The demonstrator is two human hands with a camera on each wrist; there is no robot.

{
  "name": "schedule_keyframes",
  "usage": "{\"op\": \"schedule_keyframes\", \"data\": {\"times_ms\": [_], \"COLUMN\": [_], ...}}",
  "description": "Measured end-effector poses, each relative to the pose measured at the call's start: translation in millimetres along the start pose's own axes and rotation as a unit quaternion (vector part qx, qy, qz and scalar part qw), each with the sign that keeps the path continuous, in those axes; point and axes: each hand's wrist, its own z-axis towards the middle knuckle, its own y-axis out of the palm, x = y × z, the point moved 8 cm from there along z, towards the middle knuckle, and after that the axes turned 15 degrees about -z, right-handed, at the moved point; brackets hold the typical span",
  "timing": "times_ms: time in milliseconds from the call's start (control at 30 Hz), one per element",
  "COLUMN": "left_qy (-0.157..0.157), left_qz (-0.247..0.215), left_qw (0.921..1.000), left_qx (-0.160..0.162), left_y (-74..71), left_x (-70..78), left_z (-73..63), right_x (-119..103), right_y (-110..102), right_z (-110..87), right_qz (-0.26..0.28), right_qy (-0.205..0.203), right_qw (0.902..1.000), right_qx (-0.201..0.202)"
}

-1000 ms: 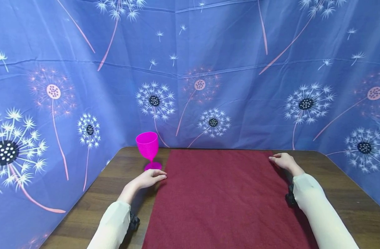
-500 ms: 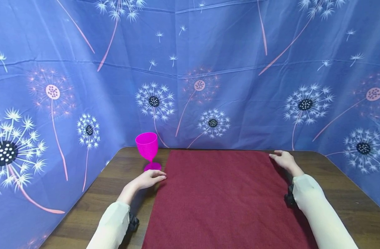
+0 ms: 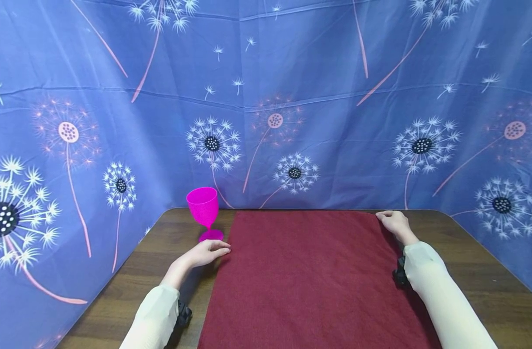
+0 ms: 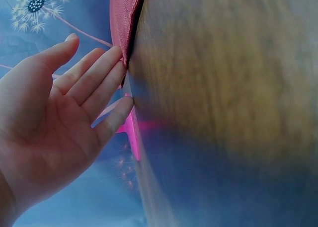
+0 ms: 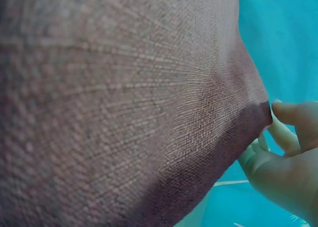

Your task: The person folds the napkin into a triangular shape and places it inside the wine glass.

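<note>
A dark red cloth (image 3: 309, 276) lies spread over the wooden table, running from the back edge to the bottom of the head view. At its far right corner my right hand (image 3: 396, 225) pinches the fabric; in the right wrist view, creases fan out from the corner at the fingertips. My left hand (image 3: 202, 254) is at the cloth's left edge. Its fingers (image 4: 94, 83) are nearly straight and the thumb stands apart, with fingertips right at the hem. Just behind the left hand stands a bright magenta goblet (image 3: 203, 206), upright, part of its foot hidden by the hand.
Bare wooden tabletop (image 3: 479, 271) shows on both sides of the cloth. A blue curtain (image 3: 336, 121) with dandelion prints hangs behind the table and along its sides. Each wrist carries a small black device (image 3: 184, 314) below a cream sleeve (image 3: 440, 291).
My right hand's fingers have come together on the cloth's far right corner. The left hand and goblet keep their places; the head view has shifted slightly.
</note>
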Motion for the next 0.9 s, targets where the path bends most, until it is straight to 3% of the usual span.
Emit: {"op": "schedule_keyframes", "data": {"times_ms": [200,400,633,900], "left_qy": [-0.004,-0.001,-0.001,0.004], "left_qz": [-0.003,-0.002,-0.012,-0.015], "left_qw": [1.0000,1.0000,0.9999,0.9999], "left_qx": [0.000,0.002,-0.002,-0.005], "left_y": [0.1,0.7,2.1,2.0], "left_x": [0.1,-1.8,-3.9,-3.2], "left_z": [-0.3,-0.1,-0.5,0.4], "right_x": [-4,-11,-9,-11], "right_y": [-8,-15,-5,-7], "right_z": [-0.4,-0.5,0.4,-1.7], "right_qz": [0.002,-0.004,0.021,0.014], "right_qy": [-0.019,-0.066,-0.058,-0.049], "right_qw": [0.9982,0.9899,0.9950,0.9945], "right_qx": [0.057,0.125,0.079,0.092]}}
